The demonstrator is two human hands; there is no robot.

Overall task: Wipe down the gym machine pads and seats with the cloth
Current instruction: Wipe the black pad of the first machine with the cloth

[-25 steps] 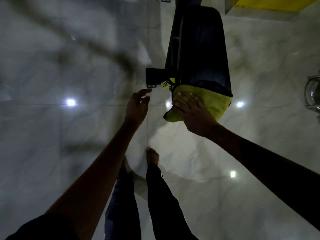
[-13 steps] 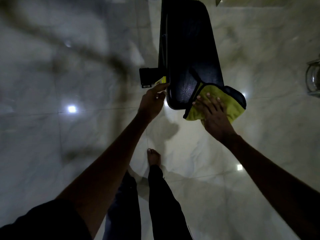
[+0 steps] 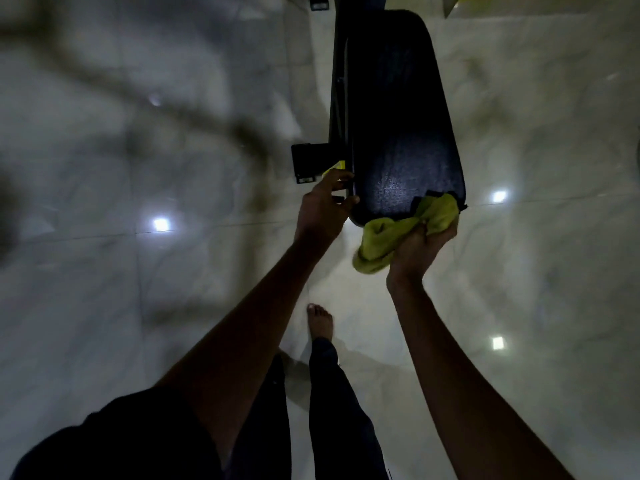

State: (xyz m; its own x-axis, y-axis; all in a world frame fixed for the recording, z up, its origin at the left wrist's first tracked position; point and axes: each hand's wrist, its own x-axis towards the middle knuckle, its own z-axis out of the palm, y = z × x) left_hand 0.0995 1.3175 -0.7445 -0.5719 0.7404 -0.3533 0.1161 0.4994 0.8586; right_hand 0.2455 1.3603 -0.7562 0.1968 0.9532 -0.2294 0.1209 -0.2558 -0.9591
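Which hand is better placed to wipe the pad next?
Right. The right hand already grips the green cloth at the black pad's near end; the left hand holds its side edge.

- The right hand (image 3: 417, 245) gripped a bunched yellow-green cloth (image 3: 398, 230) against the near end of the black bench pad (image 3: 398, 116).
- The left hand (image 3: 322, 211) held the pad's left near edge.
- A bare foot (image 3: 320, 322) stood on the glossy marble floor (image 3: 536, 271).
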